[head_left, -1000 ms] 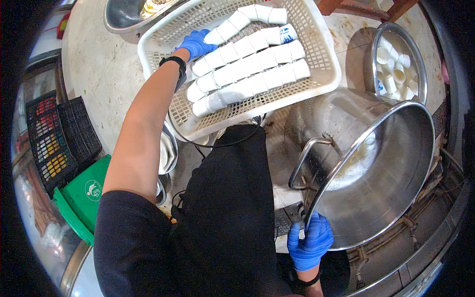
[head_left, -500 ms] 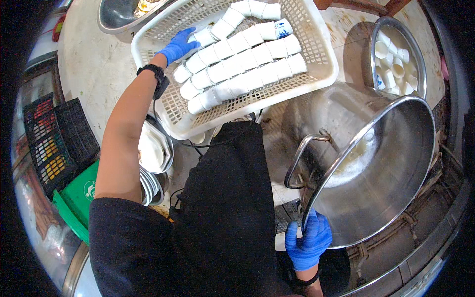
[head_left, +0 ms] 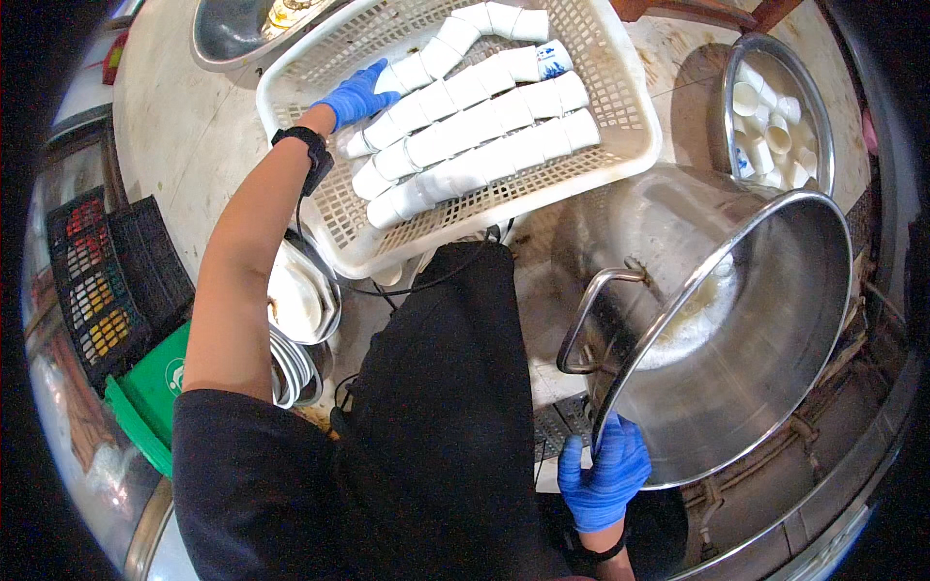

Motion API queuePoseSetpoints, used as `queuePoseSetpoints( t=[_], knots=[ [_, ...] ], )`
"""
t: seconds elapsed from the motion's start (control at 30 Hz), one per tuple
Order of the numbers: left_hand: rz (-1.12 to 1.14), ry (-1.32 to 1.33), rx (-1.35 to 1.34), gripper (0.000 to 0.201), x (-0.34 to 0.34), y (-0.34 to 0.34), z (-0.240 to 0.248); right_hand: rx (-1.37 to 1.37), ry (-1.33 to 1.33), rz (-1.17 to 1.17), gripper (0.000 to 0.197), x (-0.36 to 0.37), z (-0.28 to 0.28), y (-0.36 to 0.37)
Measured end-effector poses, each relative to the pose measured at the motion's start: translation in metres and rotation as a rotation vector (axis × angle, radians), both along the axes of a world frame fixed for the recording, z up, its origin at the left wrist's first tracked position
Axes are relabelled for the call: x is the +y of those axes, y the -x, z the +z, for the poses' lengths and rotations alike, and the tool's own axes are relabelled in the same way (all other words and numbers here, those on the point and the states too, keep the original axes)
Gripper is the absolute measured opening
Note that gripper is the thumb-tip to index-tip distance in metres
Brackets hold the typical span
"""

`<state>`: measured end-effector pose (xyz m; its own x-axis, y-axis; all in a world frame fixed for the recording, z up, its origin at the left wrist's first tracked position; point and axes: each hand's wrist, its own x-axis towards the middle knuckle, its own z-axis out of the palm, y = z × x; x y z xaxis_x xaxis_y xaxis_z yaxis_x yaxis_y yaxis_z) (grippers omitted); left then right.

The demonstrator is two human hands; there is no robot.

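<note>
My left hand [head_left: 355,96], in a blue glove, reaches into a white plastic basket [head_left: 644,145]. Its thumb and fingers lie around the near-left end of a bent stack of white cups [head_left: 455,44]. Three more stacks of nested white cups [head_left: 484,145] lie slantwise beside it, one of them ending in a blue-patterned cup [head_left: 552,60]. At the lower right my right hand [head_left: 605,472], also gloved in blue, grips the rim of a large steel pot [head_left: 765,416]. The pot is tipped towards me, with foamy water and white things low inside, too unclear to name.
A steel basin [head_left: 826,145] of loose white cups in cloudy water stands at the far right. Stacked white dishes [head_left: 295,305] sit below my left forearm. Black crates [head_left: 97,281] and a green bin [head_left: 145,407] are at left. Another metal bowl [head_left: 218,48] is at the far left.
My left hand has shifted slightly right along the basket, closer over the end of the bent stack, whose bend has altered a little. My right hand and the pot have stayed in place.
</note>
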<state>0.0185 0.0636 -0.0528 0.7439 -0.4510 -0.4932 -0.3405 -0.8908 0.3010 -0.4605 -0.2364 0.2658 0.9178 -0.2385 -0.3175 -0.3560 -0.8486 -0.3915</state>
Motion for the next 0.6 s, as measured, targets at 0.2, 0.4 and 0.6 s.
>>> queuePoseSetpoints(
  t=[0.2,0.4,0.6],
  knots=[
    [-0.101,-0.047,-0.221,0.088,-0.080,-0.012,0.018,0.032,0.000,0.002,0.054,0.000,0.003,-0.003],
    [-0.083,0.172,-0.379,0.098,-0.147,-0.040,-0.017,0.042,-0.038,0.021,0.057,-0.004,0.006,-0.004],
    [0.092,0.051,-0.356,0.092,-0.155,-0.035,-0.023,0.053,-0.064,0.015,0.059,-0.004,0.006,-0.005]
  ],
)
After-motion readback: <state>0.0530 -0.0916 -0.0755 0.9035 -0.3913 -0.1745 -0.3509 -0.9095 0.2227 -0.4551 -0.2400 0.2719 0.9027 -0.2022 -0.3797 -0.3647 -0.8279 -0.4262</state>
